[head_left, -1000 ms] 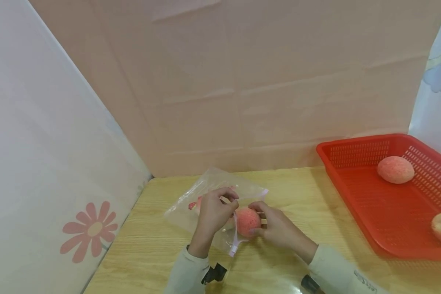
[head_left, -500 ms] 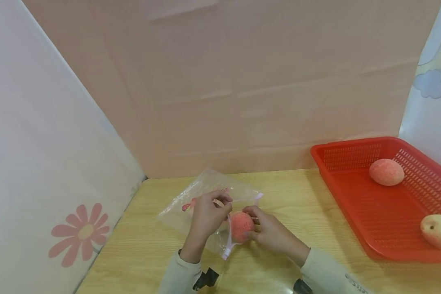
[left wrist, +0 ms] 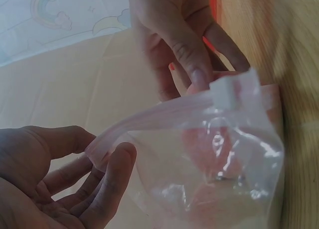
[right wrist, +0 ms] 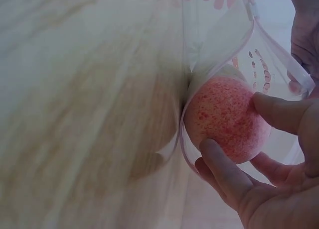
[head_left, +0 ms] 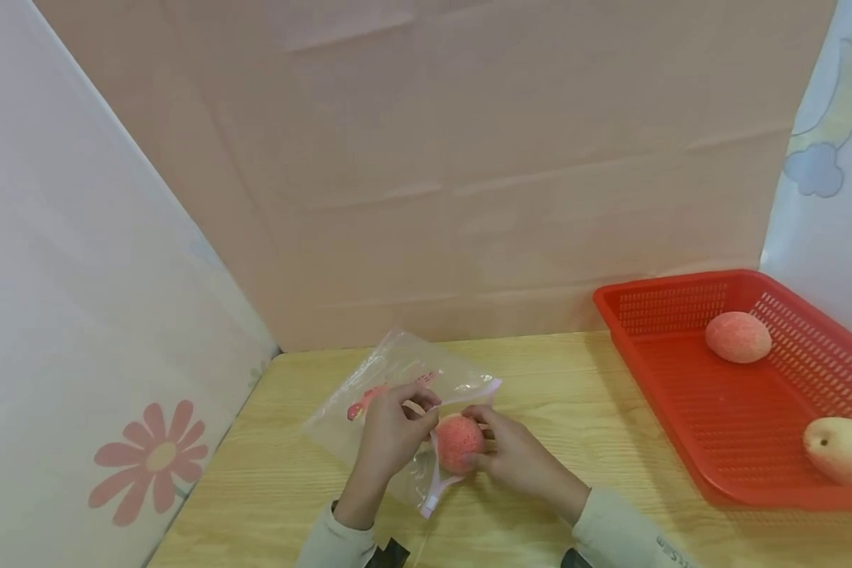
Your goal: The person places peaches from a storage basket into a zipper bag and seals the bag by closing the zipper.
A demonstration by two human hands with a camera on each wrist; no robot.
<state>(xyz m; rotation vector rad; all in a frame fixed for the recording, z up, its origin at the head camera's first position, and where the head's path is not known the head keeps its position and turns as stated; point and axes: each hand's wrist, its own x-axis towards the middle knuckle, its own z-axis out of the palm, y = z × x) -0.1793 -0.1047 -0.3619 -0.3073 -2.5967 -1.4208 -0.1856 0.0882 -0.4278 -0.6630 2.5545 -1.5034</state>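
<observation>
A clear zip bag (head_left: 397, 363) with a pale pink zip edge and red print lies on the table, its mouth spread towards the right. My left hand (head_left: 389, 432) pinches the upper zip edge between thumb and fingers, as the left wrist view shows at the bag's rim (left wrist: 154, 112). In the mouth sits a pink speckled peach (right wrist: 227, 117), gripped by the thumb and fingers of my right hand (head_left: 514, 454). The bag's lower lip curves under it. Behind the peach, a pale rounded shape (right wrist: 232, 72) shows partly; its kind is unclear.
To the right stands a red slotted plastic basket (head_left: 660, 418). It holds a pink peach (head_left: 738, 337) at the back and a cream, red-blushed fruit (head_left: 843, 450) at the front. A pinkish cloth wall (head_left: 433, 197) borders the wooden table's (head_left: 270, 473) far edge.
The head view has shifted slightly, so bag, hands and basket appear further left and lower. Both hands keep their holds; the peach stays at the bag's mouth.
</observation>
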